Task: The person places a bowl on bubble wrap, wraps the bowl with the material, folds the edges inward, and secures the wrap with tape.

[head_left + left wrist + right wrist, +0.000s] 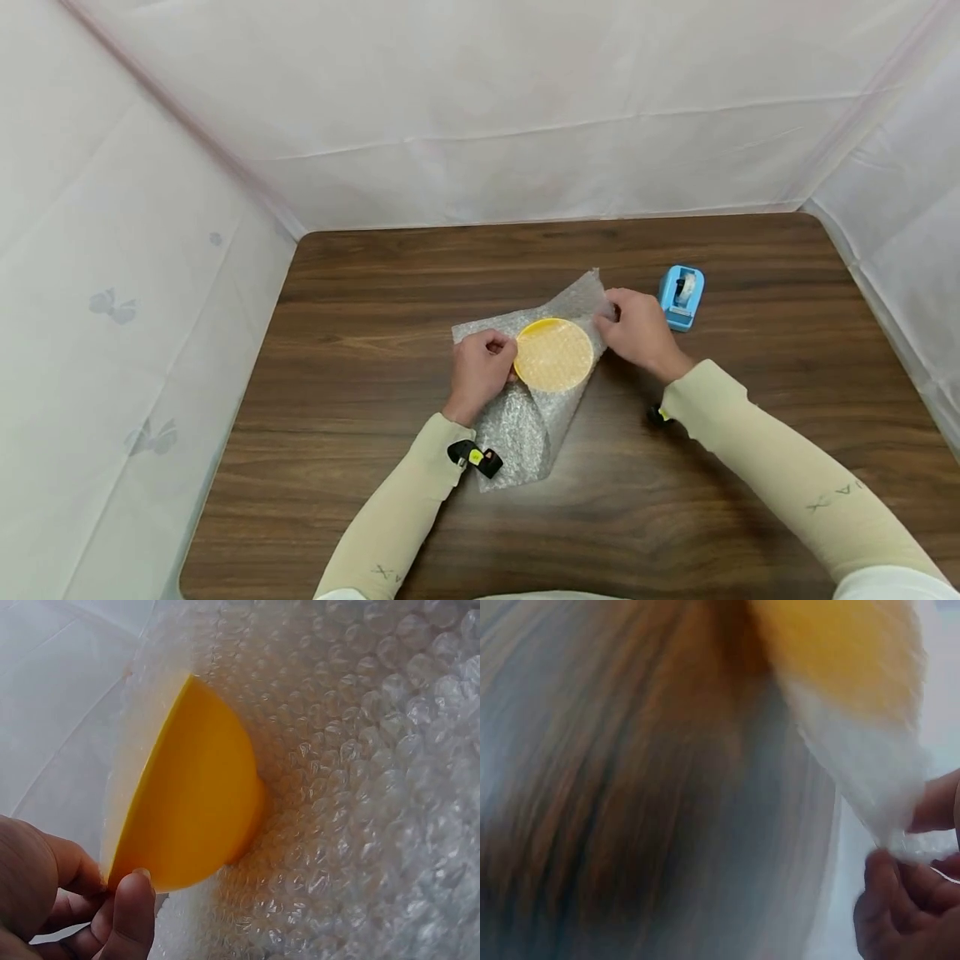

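Observation:
A yellow bowl point(195, 799) sits on a sheet of bubble wrap point(517, 437), with part of the sheet drawn over its mouth. Through this clear layer the yellow still shows in the head view. At the bowl's left rim my left hand point(482, 367) pinches the edge between thumb and fingers. Off to the bowl's right, my right hand point(639, 329) grips the edge of the wrap that covers the mouth. In the right wrist view that edge runs taut from the bowl down to the fingertips point(881, 874).
Just beyond my right hand stands a blue tape dispenser point(682, 315) with a roll in it. The dark wooden table point(322, 400) has white sheeting point(480, 183) hung along its back and sides.

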`<state>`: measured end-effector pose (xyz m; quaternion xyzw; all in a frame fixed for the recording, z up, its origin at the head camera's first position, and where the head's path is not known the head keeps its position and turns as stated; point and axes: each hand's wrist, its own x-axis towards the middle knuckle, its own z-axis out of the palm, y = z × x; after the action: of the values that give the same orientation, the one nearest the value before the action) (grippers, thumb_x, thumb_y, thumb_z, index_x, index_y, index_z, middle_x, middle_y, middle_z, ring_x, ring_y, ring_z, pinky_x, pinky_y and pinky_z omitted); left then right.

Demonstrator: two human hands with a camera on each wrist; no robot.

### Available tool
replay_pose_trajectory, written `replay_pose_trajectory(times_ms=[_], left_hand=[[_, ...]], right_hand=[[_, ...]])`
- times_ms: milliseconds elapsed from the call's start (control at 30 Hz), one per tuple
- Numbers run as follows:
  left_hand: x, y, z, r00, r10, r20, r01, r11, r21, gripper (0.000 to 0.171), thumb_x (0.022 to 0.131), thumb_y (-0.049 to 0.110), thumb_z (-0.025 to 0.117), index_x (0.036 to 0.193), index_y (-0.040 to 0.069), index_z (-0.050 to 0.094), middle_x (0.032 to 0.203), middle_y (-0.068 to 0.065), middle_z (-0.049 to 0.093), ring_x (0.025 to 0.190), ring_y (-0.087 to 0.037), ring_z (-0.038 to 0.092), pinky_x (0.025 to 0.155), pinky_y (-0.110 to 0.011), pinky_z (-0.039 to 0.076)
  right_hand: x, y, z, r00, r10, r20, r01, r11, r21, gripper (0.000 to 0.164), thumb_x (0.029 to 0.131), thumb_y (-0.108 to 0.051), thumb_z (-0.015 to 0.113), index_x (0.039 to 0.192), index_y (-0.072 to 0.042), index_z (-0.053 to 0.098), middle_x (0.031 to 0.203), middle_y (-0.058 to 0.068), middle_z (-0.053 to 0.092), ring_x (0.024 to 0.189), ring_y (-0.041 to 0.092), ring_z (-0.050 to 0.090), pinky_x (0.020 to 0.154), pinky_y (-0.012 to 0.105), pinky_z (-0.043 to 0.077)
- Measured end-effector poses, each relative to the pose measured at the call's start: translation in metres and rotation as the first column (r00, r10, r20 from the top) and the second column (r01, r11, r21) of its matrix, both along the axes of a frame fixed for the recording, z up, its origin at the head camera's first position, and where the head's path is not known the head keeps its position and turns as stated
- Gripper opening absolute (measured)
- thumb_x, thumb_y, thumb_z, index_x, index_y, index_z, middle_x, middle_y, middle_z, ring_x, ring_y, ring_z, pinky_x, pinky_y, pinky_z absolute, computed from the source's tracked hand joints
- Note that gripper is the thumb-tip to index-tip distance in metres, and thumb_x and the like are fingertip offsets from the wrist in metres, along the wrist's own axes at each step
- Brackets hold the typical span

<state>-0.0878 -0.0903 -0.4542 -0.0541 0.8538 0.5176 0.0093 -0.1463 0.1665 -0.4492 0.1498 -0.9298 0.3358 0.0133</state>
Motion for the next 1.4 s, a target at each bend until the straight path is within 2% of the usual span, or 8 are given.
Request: replay_pose_trajectory(times_ms=[67,200,467,700,800,967,1233,1400], left_hand=[[0.000,0.001,0.000,1.000,-0.001,-0.001,0.001,1.000,-0.007,0.021,0.097,0.018,0.062,0.087,0.006,0.076,0.072,-0.008,0.073,0.048,-0.010,0.065,0.048,-0.026,0.054],[-0.002,0.003,-0.001,1.000,0.001,-0.022,-0.001,0.999,-0.036,0.021,0.096,0.017,0.062,0.086,0.006,0.077,0.070,-0.008,0.073,0.047,-0.008,0.062,0.047,-0.024,0.051],[-0.002,0.006,-0.002,1.000,0.001,-0.001,-0.001,0.999,-0.036,0.020,0.095,0.016,0.062,0.084,0.006,0.076,0.069,-0.007,0.072,0.045,-0.008,0.064,0.046,-0.023,0.051],[-0.003,0.007,0.000,1.000,-0.006,-0.002,0.006,1.000,-0.025,0.020,0.095,0.015,0.061,0.084,0.006,0.075,0.068,-0.006,0.072,0.046,-0.009,0.065,0.046,-0.024,0.052],[-0.004,0.008,0.001,1.000,-0.012,-0.002,0.012,1.000,-0.016,0.021,0.096,0.016,0.061,0.084,0.006,0.076,0.066,-0.006,0.072,0.047,-0.009,0.066,0.047,-0.023,0.052],[-0.005,0.012,0.001,1.000,-0.004,0.022,0.003,1.000,0.028,0.020,0.095,0.016,0.063,0.085,0.005,0.076,0.065,-0.005,0.071,0.048,-0.011,0.068,0.047,-0.023,0.053],[-0.004,0.014,-0.001,0.996,-0.003,0.093,-0.016,0.977,0.210,0.020,0.097,0.014,0.066,0.088,-0.002,0.075,0.068,-0.003,0.067,0.056,-0.021,0.073,0.056,-0.034,0.062],[-0.003,0.014,-0.003,0.994,-0.010,0.107,-0.019,0.964,0.267,0.018,0.098,0.012,0.067,0.090,-0.002,0.074,0.070,-0.003,0.068,0.057,-0.017,0.071,0.060,-0.036,0.063]], right_hand=[[0.006,-0.006,0.002,0.990,0.060,-0.129,-0.050,0.995,0.084,0.005,0.094,-0.005,0.068,0.093,-0.002,0.070,0.074,0.009,0.057,0.064,0.020,0.050,0.060,0.032,0.042],[0.012,-0.015,0.009,0.932,0.182,-0.312,-0.115,0.968,0.223,0.015,0.090,-0.001,0.069,0.104,0.001,0.076,0.077,0.009,0.057,0.065,0.018,0.045,0.058,0.031,0.041],[0.015,-0.027,0.025,0.905,0.216,-0.366,-0.113,0.952,0.284,0.017,0.097,-0.014,0.068,0.104,-0.003,0.078,0.080,0.009,0.062,0.070,0.022,0.055,0.056,0.036,0.051],[0.017,-0.045,0.034,0.797,0.317,-0.515,-0.129,0.921,0.367,0.010,0.095,-0.009,0.070,0.094,-0.001,0.077,0.079,0.010,0.060,0.069,0.023,0.055,0.057,0.034,0.054],[0.019,-0.054,0.031,0.768,0.344,-0.540,-0.145,0.915,0.377,0.009,0.093,-0.006,0.070,0.088,-0.002,0.075,0.079,0.010,0.061,0.068,0.023,0.055,0.057,0.034,0.054],[0.024,-0.064,0.020,0.755,0.389,-0.528,-0.160,0.890,0.427,0.013,0.092,-0.004,0.069,0.080,-0.002,0.073,0.075,0.009,0.062,0.065,0.022,0.055,0.057,0.034,0.055],[0.031,-0.067,0.009,0.736,0.423,-0.529,-0.168,0.871,0.463,0.014,0.088,-0.004,0.073,0.074,-0.004,0.071,0.075,0.007,0.061,0.067,0.023,0.056,0.057,0.034,0.054],[0.035,-0.069,0.004,0.746,0.419,-0.518,-0.174,0.873,0.456,0.010,0.086,-0.004,0.072,0.076,-0.005,0.071,0.077,0.007,0.064,0.069,0.023,0.059,0.059,0.035,0.056]])
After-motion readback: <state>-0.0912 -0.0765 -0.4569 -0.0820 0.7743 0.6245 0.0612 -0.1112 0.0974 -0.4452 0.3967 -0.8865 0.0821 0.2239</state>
